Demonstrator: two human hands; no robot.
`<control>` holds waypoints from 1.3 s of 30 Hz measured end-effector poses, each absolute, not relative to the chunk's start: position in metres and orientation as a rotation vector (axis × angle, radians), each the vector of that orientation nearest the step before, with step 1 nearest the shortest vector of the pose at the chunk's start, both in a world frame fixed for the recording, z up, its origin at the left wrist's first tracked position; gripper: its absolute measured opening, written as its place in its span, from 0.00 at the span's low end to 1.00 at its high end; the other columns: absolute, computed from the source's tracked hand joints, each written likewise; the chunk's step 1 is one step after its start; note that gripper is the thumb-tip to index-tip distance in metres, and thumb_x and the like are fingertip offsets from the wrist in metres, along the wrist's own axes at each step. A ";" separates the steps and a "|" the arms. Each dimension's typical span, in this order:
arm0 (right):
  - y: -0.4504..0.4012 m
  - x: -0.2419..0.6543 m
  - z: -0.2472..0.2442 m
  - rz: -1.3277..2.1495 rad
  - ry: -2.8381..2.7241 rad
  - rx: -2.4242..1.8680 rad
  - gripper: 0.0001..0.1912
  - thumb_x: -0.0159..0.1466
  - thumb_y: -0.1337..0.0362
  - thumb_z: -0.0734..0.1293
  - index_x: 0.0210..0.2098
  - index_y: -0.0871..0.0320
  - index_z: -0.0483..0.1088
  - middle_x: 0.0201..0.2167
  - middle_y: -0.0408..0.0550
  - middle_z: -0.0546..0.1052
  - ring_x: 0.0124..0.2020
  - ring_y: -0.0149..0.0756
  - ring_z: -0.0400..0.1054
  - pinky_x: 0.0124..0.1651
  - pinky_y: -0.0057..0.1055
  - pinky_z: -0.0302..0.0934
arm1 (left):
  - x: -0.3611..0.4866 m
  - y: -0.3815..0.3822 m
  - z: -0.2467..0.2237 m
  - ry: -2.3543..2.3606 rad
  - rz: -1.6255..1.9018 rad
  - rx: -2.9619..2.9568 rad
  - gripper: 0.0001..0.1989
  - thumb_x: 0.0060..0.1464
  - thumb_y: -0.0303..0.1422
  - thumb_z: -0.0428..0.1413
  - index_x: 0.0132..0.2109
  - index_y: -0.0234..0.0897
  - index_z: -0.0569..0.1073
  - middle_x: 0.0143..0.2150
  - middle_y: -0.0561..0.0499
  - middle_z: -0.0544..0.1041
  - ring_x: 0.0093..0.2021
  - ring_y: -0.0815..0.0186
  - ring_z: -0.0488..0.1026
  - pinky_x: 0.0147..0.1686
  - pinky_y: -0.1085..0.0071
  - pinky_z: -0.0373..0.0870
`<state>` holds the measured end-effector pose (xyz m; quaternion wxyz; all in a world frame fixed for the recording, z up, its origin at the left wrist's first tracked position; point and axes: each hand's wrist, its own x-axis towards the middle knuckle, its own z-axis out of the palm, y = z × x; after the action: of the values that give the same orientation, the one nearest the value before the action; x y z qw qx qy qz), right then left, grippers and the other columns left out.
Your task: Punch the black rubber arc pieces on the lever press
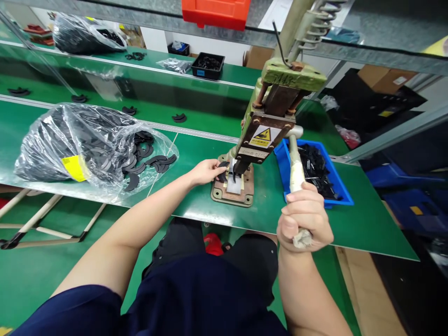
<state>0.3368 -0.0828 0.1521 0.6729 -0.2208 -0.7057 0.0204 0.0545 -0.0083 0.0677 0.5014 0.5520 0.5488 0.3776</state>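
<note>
My right hand [306, 218] is wrapped around the lever handle [297, 170] of a green hand press [265, 123], near the handle's cloth-covered end. With pinched fingers, my left hand [207, 171] holds a curved black plastic piece [222, 172] at the press base [232, 198]. The piece lies beside the metal plate [234, 185] under the ram [241, 167]; whether it touches the plate I cannot tell. Just left of the press, a clear plastic bag [75, 140] lies on its side, with curved black pieces [161, 162] spilling from its mouth.
A blue bin [341, 196] of black parts stands right of the press. Behind the green table [196, 205] runs a green belt [154, 109] carrying spaced black pieces. Farther back are a black tray [209, 73] and another filled bag [87, 35]. A red bin [216, 11] overhangs the top.
</note>
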 end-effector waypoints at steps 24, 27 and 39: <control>-0.081 0.332 0.151 -0.008 -1.556 -0.486 0.17 0.66 0.58 0.68 0.23 0.52 0.62 0.21 0.37 0.70 0.31 0.34 0.73 0.56 0.54 0.71 | 0.067 0.008 0.071 1.345 0.823 1.217 0.19 0.59 0.42 0.69 0.33 0.37 0.68 0.24 0.54 0.75 0.19 0.72 0.72 0.20 0.75 0.68; -0.081 0.331 0.150 -0.006 -1.541 -0.482 0.18 0.65 0.57 0.68 0.22 0.53 0.62 0.20 0.37 0.70 0.30 0.34 0.72 0.55 0.54 0.71 | 0.068 0.012 0.073 1.350 0.792 1.181 0.21 0.58 0.42 0.70 0.32 0.37 0.67 0.22 0.54 0.75 0.19 0.71 0.73 0.19 0.76 0.69; -0.075 0.324 0.147 -0.043 -1.472 -0.431 0.20 0.65 0.57 0.69 0.21 0.53 0.59 0.18 0.37 0.68 0.28 0.33 0.71 0.52 0.52 0.72 | 0.070 0.011 0.072 1.351 0.683 0.903 0.21 0.54 0.45 0.72 0.34 0.37 0.71 0.21 0.49 0.79 0.21 0.65 0.79 0.23 0.75 0.73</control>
<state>0.3241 -0.0746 0.1474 0.7199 -0.1950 -0.6658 -0.0196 0.0695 0.0112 0.0725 0.6361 0.3953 0.5914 0.2991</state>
